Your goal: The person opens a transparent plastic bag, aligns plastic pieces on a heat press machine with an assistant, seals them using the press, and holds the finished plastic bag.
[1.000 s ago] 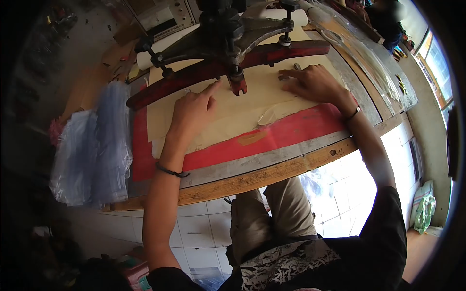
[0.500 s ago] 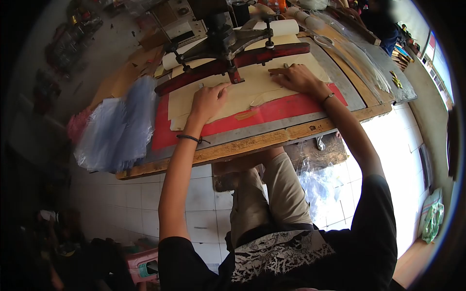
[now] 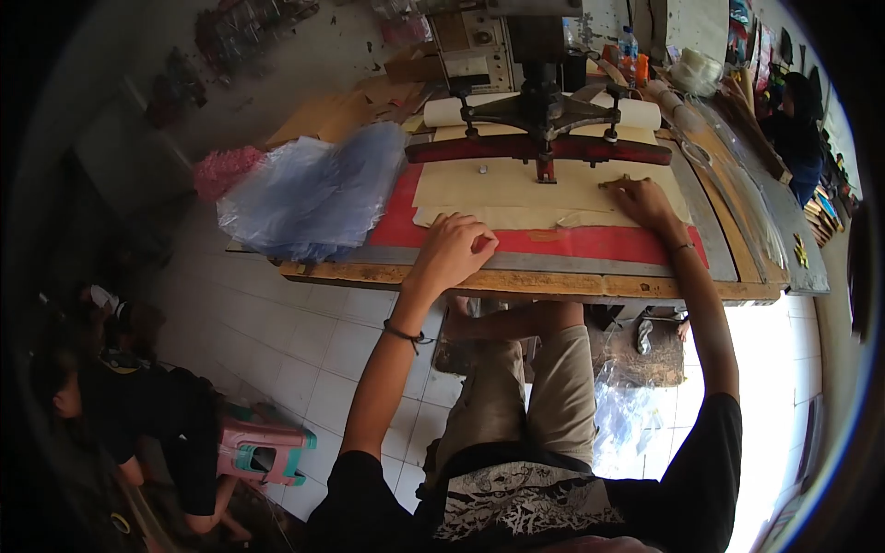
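My left hand (image 3: 452, 251) hovers at the front edge of the table, beside the near left corner of a beige sheet (image 3: 535, 198). Its fingers are loosely bent, with nothing visible in them. On the right part of the sheet rests my right hand (image 3: 647, 203), index finger stretched out by a small metal piece (image 3: 627, 178). Red material (image 3: 396, 226) shows under the sheet. Above it hangs a press head with a curved red bar (image 3: 599, 150), behind both hands. Another small metal piece (image 3: 482, 170) lies on the sheet's left side.
Clear plastic sheets (image 3: 309, 198) are piled left, by a pink bundle (image 3: 226, 173). A control box (image 3: 479, 51) and a white roll (image 3: 447, 112) stand behind. Plastic strips (image 3: 737, 194) lie right. One person (image 3: 157, 415) sits low left near a stool (image 3: 267, 447); another (image 3: 797, 120) is far right.
My left hand has drawn back from the sheet towards the table's front edge. My right hand stays on the sheet's right side. The whole view has swung left.
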Demonstrator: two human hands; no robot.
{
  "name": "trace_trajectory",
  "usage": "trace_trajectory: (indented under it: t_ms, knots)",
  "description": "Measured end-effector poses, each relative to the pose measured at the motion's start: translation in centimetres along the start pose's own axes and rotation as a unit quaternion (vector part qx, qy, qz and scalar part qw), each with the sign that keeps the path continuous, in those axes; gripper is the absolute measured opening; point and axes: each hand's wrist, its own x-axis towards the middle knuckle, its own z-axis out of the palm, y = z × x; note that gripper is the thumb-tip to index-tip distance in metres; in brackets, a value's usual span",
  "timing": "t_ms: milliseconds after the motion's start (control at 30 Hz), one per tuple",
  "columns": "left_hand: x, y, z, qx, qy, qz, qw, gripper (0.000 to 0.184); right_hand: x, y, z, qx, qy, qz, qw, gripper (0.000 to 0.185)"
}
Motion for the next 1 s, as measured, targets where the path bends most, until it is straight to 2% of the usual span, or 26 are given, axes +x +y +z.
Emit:
trace_trajectory:
  t_ms: [33, 100, 133, 167, 267, 367, 400, 467, 500, 600, 700, 800, 900, 1000]
  knots:
    - [-0.4, -0.4, -1.7, 0.04, 0.036, 0.021, 0.998, 0.018, 0.2, -0.1, -0.1, -0.003, 0.008, -0.002, 1.0, 0.029]
    - [-0.6, -1.8, -6.0, 0.164, 0.121, -0.09, 0.975, 0.024, 0.0, -0.6, -0.3, -0.005, 0.011, -0.002, 1.0, 0.027]
    - [-0.6, -3.8, -7.6, 0.241, 0.192, -0.105, 0.945, 0.035, 0.2, -0.8, -0.4, 0.003, 0.011, -0.005, 1.0, 0.026]
    - [-0.7, -5.5, -9.8, 0.293, 0.158, -0.186, 0.925, 0.054, 0.0, -1.1, -0.6, 0.012, 0.009, -0.004, 1.0, 0.025]
    - [-1.8, -11.4, -11.7, 0.322, -0.036, -0.391, 0.862, 0.079, 0.2, -0.9, -0.7, 0.024, 0.014, -0.006, 1.0, 0.022]
    - [-2.7, -14.2, -12.0, 0.196, -0.054, -0.405, 0.892, 0.1, -0.1, -0.5, -0.2, 0.033, 0.024, -0.021, 0.999, 0.021]
    - [-2.6, -15.1, -12.3, 0.178, -0.063, -0.405, 0.895, 0.1, -0.1, -0.3, 0.1, 0.044, 0.038, -0.038, 0.998, 0.021]
    - [-2.2, -16.7, -12.8, 0.136, -0.072, -0.41, 0.899, 0.099, -0.4, -1.0, -0.2, 0.039, 0.013, -0.013, 0.999, 0.022]
    - [-2.0, -17.0, -13.1, 0.124, -0.072, -0.401, 0.905, 0.093, -0.3, -0.8, -0.3, 0.03, 0.013, -0.014, 0.999, 0.022]
    - [-2.5, -16.7, -13.1, 0.147, -0.039, -0.381, 0.912, 0.086, -0.2, -0.3, -0.1, 0.027, 0.008, -0.015, 1.0, 0.024]
    - [-3.6, -15.1, -12.4, 0.139, 0.071, -0.302, 0.94, 0.083, -0.1, 0.3, 0.3, 0.048, 0.012, -0.023, 0.999, 0.025]
    - [-4.9, -13.6, -12.0, 0.176, 0.033, -0.247, 0.952, 0.077, -0.2, 0.2, -0.1, 0.055, 0.006, -0.018, 0.998, 0.025]
    - [-6.7, -9.6, -11.6, 0.285, 0.026, -0.128, 0.95, 0.071, -0.2, 0.0, -0.2, 0.049, 0.008, -0.01, 0.999, 0.025]
    - [-7.2, -8.7, -12.1, 0.25, 0.026, -0.1, 0.963, 0.068, -0.1, 0.1, 0.1, 0.062, 0.014, -0.015, 0.998, 0.024]
